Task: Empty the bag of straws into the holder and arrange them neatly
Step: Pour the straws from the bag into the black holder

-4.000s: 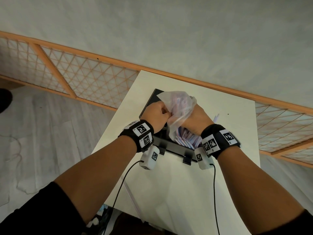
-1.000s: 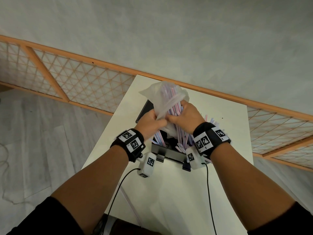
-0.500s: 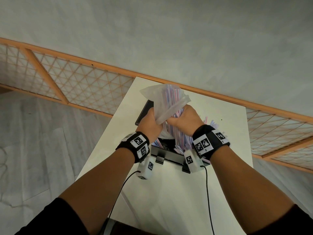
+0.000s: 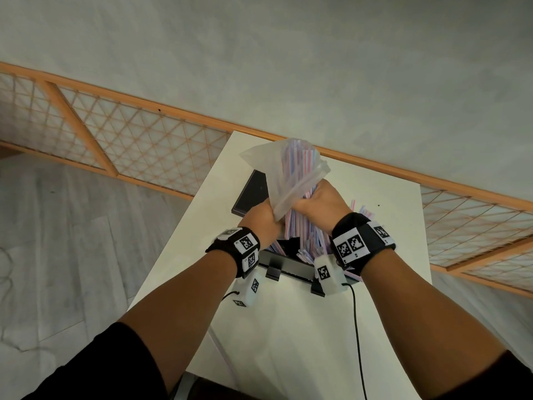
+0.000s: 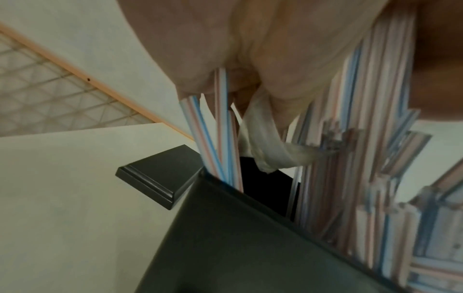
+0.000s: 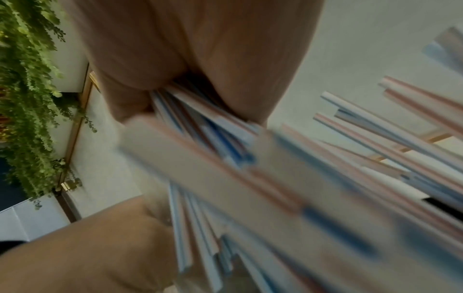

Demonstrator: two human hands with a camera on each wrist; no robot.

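Observation:
A clear plastic bag (image 4: pixel 288 171) of red, white and blue striped straws (image 4: pixel 300 226) is held upside down over the black holder (image 4: pixel 288 262) on the white table (image 4: pixel 288 327). My left hand (image 4: pixel 264 219) grips the bag's mouth on the left; my right hand (image 4: pixel 317 202) grips bag and straws on the right. Straws (image 5: pixel 220 142) slide down into the holder (image 5: pixel 250 237), and a bag edge (image 5: pixel 263 142) hangs below my left hand. The right wrist view shows blurred straws (image 6: pixel 250 168) fanning out under my right hand.
The holder's black lid (image 4: pixel 251 194) lies flat behind the holder, seen also in the left wrist view as a lid (image 5: pixel 160 174). A few straws (image 4: pixel 362 210) stick out to the right. Beyond the table runs a wooden lattice rail (image 4: pixel 129 140). Cables (image 4: pixel 356 327) trail from the wrist cameras.
Both hands have lifted the upturned bag higher, and more straws have slid out of it into the holder.

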